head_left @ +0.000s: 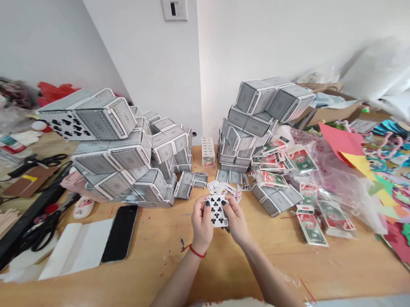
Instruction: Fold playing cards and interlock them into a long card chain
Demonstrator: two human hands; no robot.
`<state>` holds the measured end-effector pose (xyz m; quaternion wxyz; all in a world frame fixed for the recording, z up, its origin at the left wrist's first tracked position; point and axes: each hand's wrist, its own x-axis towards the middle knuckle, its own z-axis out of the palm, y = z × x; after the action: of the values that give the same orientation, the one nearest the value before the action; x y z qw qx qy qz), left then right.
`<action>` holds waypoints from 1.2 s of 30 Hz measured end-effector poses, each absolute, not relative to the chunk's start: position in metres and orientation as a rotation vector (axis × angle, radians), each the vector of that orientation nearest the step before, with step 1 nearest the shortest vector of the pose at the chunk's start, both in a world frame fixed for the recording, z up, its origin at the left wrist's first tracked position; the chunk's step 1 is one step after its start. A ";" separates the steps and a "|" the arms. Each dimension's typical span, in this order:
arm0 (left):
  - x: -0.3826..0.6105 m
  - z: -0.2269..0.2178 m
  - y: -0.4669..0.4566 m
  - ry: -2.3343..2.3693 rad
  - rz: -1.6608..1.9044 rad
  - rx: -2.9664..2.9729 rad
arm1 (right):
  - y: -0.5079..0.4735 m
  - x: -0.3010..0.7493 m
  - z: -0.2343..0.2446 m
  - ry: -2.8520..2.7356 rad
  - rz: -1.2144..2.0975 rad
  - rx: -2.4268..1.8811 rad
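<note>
Between my two hands is a playing card (216,211), an eight of clubs facing me, held upright over the table. My left hand (202,222) pinches its left edge, and my right hand (235,217) grips the right edge; both thumbs lie on its face. Whether more cards sit behind it I cannot tell. Just past my fingers, loose playing cards (225,188) lie spread on the wood. Small blocks folded from grey-backed cards (184,184) stand ahead to the left, and a larger folded block (277,197) rests right of my right hand.
Tall stacks of folded card blocks rise at left (112,151) and right (255,116). A black phone (119,233), white paper (77,246) and black scissors (42,228) lie left. Red-green card boxes (310,228), plastic wrap (350,194) and coloured paper (342,142) crowd the right. A white wall (287,28) stands behind.
</note>
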<state>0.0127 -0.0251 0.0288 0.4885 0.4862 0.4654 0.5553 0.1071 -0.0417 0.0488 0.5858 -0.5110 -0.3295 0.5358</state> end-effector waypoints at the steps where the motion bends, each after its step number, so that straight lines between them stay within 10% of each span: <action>1: 0.013 0.030 -0.025 1.135 1.348 1.173 | -0.042 0.107 0.050 -0.770 1.250 -1.186; 36: -0.033 0.059 -0.002 1.026 0.969 1.533 | -0.035 0.130 0.045 -1.078 1.706 -1.075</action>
<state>-0.0329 -0.0021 0.0591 0.5047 0.6352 0.4250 0.4014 0.1305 -0.0348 0.0446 0.4145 -0.4278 -0.4291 0.6790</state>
